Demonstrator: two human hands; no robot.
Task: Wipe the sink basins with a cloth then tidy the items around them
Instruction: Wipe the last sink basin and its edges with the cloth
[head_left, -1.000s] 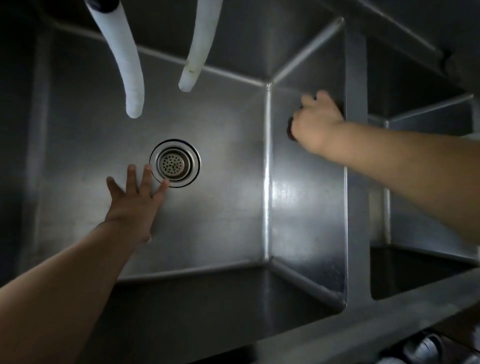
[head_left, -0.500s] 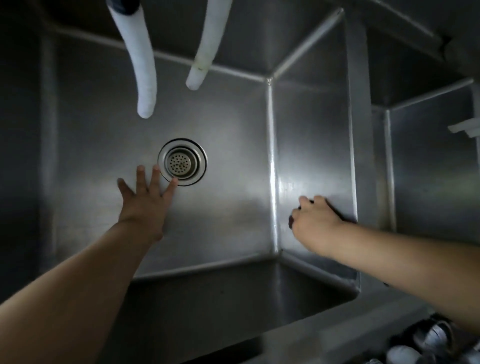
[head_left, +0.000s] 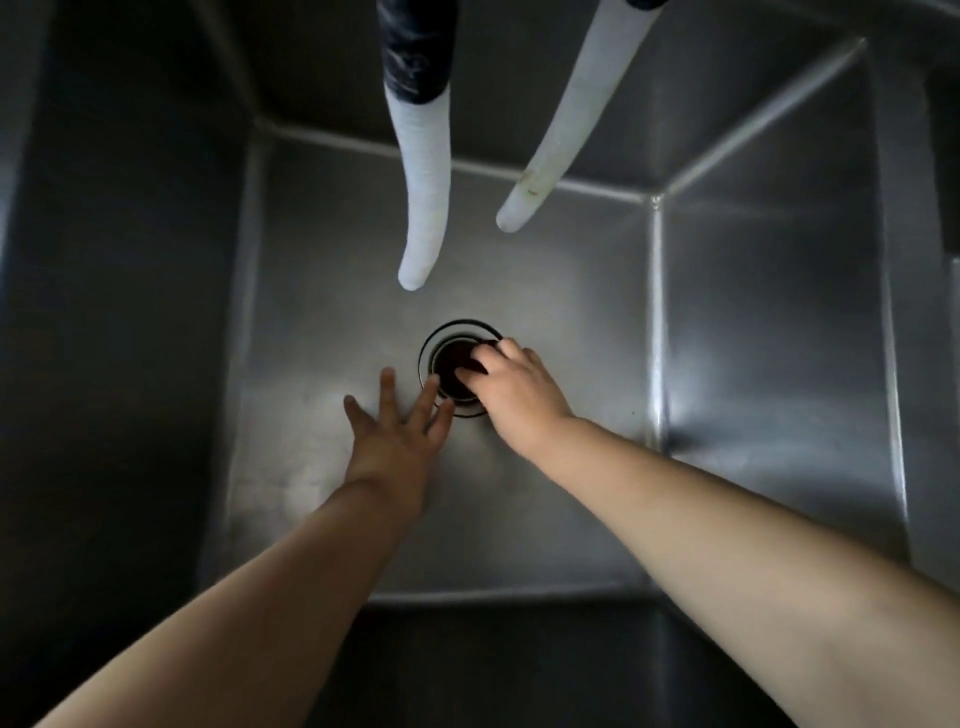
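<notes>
I look down into a deep steel sink basin (head_left: 311, 322). My right hand (head_left: 519, 389) is closed on a small dark cloth (head_left: 456, 365) and presses it onto the round drain (head_left: 434, 335) in the basin floor. The cloth hides the strainer; only the drain's rim shows. My left hand (head_left: 395, 441) lies flat on the basin floor just left of the drain, fingers spread, fingertips touching the drain's rim, holding nothing.
Two white ribbed hoses hang into the basin from above: the left hose (head_left: 423, 208) with a dark upper sleeve, the right hose (head_left: 550, 150) slanting left. The basin's right wall (head_left: 779, 338) and its steel divider (head_left: 904, 312) rise at the right.
My right hand slid down the right wall with the cloth, then moved left across the floor onto the drain. My left hand stayed flat beside the drain. My head moved over the basin.
</notes>
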